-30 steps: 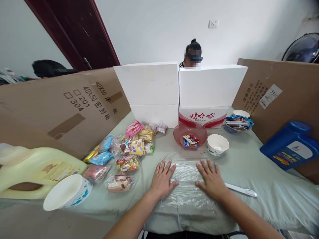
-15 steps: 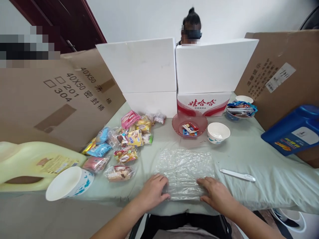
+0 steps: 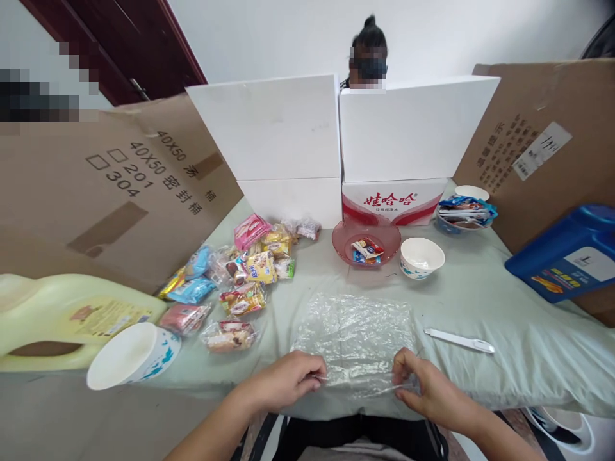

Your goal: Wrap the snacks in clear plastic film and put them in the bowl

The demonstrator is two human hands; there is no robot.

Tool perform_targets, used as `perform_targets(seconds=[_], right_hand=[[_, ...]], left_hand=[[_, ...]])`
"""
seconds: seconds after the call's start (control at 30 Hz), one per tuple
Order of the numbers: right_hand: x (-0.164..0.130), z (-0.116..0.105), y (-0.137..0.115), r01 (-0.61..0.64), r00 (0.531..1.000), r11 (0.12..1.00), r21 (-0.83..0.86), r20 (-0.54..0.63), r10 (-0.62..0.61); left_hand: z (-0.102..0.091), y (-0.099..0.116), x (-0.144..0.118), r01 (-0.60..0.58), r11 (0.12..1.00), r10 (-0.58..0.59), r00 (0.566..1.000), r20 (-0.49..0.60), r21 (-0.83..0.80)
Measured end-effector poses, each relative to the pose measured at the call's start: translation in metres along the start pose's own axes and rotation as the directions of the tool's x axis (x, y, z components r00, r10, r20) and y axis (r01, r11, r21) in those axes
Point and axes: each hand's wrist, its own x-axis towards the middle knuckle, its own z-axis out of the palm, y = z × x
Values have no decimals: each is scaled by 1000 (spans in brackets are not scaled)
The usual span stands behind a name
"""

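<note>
A clear plastic bag lies crinkled and flat on the pale green cloth near the table's front edge. At its near left corner, my left hand pinches the film between thumb and fingers. My right hand grips the near right part of the bag in the same way, and the near edge is stretched between the two. To the right of the bag rests a white plastic utility knife. Beyond it stand a red glass dish holding a few small packets and a white paper bowl.
Several wrapped snacks are piled at the left, beside a yellow jug and a tipped paper bowl. White boxes wall off the back, with a person behind. A blue bottle leans at right against a cardboard sheet.
My hands have moved from lying on the bag to pinching its near corners. They are slightly farther apart, and the bag's near edge is now drawn toward me.
</note>
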Motion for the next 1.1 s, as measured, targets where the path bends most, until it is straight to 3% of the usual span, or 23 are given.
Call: perform_targets(seconds=[0.13,0.2,0.33,0.47,0.6,0.73,0.87,0.97,1.1], right_hand=[[11,-5,13,12,990,989,145,-140,9],[23,-7,24,2,968,977,214,-244,51],[49,-10,45,10,891,968,253,-442,106],[59,-7,52,-92,827,995,-24,-558,63],[60,0,52,-199,774,897,-395,-624,-103],[60,2,52,-331,764,767,-550,-633,-124],[58,-3,39,-341,751,683,-646,-624,-216],[63,3,21,-263,761,642,-720,-564,-321],[79,23,12,-81,885,643,-762,-352,-305]], left_hand=[[-21,-7,19,44,975,-42,999,13,-216],[-34,-14,35,41,989,-57,993,-107,-143],[-52,-28,74,69,995,-37,934,-354,77],[-54,-36,102,87,983,-14,912,-410,161],[-55,-39,110,116,967,-6,903,-429,229],[-55,-32,105,167,941,0,869,-495,293],[-34,-11,98,206,856,163,763,-625,474],[-7,0,99,98,807,287,796,-532,583],[21,-6,107,-53,789,353,855,-380,613]])
